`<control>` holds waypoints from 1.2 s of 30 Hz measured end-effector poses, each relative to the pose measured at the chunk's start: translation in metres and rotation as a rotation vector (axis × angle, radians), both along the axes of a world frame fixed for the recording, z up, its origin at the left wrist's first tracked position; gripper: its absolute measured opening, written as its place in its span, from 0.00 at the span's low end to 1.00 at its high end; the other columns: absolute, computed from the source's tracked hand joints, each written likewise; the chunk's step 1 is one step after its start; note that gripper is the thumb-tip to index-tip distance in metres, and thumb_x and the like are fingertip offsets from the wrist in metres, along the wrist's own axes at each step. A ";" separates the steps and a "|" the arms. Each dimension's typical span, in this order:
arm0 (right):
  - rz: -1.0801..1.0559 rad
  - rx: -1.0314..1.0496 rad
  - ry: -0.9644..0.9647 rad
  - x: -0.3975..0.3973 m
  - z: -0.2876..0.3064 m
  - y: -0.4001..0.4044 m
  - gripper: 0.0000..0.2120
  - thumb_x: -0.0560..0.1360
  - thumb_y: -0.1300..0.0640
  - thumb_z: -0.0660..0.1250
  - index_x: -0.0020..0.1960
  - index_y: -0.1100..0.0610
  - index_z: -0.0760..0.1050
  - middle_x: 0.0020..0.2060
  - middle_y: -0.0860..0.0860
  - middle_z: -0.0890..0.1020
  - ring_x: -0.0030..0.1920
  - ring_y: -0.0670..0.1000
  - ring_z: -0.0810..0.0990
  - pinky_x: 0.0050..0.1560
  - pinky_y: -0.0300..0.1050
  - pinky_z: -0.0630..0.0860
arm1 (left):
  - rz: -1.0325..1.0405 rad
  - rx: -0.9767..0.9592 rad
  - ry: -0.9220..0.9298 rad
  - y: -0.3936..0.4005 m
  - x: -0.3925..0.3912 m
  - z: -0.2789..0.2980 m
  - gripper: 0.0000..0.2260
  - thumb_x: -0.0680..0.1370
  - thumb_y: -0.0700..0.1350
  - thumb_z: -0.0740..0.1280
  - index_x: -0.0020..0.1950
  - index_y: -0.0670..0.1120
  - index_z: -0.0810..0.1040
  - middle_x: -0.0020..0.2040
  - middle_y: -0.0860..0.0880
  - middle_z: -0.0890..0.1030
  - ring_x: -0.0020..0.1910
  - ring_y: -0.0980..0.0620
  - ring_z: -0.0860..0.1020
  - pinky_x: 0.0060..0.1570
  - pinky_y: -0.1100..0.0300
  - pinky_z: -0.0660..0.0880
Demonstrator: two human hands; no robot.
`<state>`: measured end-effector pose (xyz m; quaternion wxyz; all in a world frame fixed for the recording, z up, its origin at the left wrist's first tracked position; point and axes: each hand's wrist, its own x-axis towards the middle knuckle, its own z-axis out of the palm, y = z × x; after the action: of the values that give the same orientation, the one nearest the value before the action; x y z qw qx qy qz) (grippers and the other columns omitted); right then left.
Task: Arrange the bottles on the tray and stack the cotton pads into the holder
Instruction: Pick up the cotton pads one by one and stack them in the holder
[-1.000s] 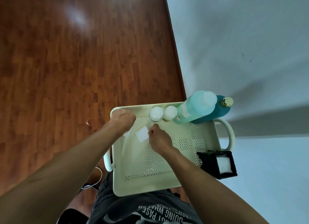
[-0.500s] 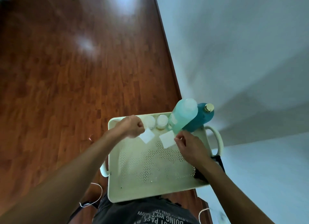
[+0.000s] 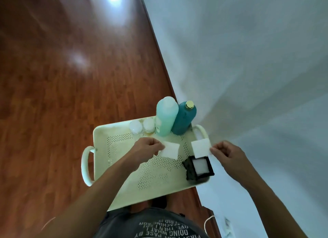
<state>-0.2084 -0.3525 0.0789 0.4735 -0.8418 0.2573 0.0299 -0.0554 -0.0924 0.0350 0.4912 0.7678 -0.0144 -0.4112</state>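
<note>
A cream perforated plastic tray with loop handles (image 3: 102,149) lies over the wooden floor (image 3: 62,95), its near edge cut off by the person's printed grey shirt (image 3: 159,229). The left hand (image 3: 145,149) pinches one corner of a white square cotton pad (image 3: 170,149) above the tray's middle; the fingertips are hidden under the knuckles. Beyond this grip stand two small white-capped jars (image 3: 135,126), their bodies hard to make out, then a tall pale-green bottle (image 3: 166,119) and a teal bottle with a gold cap (image 3: 184,118), touching. The right hand (image 3: 226,152) pinches a second white square pad (image 3: 201,148) by its edge, held just above the black square holder (image 3: 190,168), where a white pad shows inside.
</note>
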 end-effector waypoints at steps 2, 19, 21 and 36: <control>-0.021 0.047 0.043 -0.012 -0.009 -0.005 0.07 0.78 0.52 0.70 0.41 0.50 0.78 0.28 0.42 0.80 0.28 0.39 0.73 0.30 0.31 0.70 | 0.061 -0.040 0.043 -0.009 -0.017 -0.005 0.07 0.76 0.48 0.73 0.43 0.45 0.84 0.30 0.55 0.77 0.26 0.58 0.68 0.26 0.64 0.64; 0.093 -0.414 0.150 -0.042 -0.047 0.013 0.06 0.76 0.48 0.70 0.44 0.44 0.72 0.26 0.45 0.75 0.27 0.45 0.74 0.29 0.41 0.68 | 0.189 -0.103 0.188 -0.025 -0.058 -0.012 0.05 0.77 0.45 0.72 0.43 0.44 0.82 0.31 0.52 0.75 0.23 0.57 0.64 0.23 0.64 0.59; 0.093 -0.428 0.130 -0.043 -0.045 0.014 0.05 0.76 0.48 0.70 0.46 0.44 0.73 0.28 0.44 0.75 0.29 0.43 0.74 0.29 0.39 0.68 | 0.193 -0.106 0.184 -0.026 -0.058 -0.012 0.05 0.77 0.45 0.72 0.43 0.44 0.82 0.31 0.52 0.75 0.23 0.57 0.64 0.23 0.64 0.59; 0.363 -0.712 0.126 -0.032 -0.045 0.037 0.08 0.79 0.48 0.65 0.50 0.43 0.84 0.46 0.44 0.77 0.37 0.50 0.80 0.33 0.41 0.68 | 0.247 -0.073 0.196 -0.038 -0.062 -0.016 0.05 0.77 0.44 0.72 0.45 0.43 0.81 0.33 0.50 0.74 0.24 0.56 0.64 0.22 0.64 0.59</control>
<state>-0.2400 -0.3153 0.0338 0.1226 -0.9815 0.1275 0.0736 -0.1169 -0.1302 0.0191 0.5645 0.7018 0.1132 -0.4196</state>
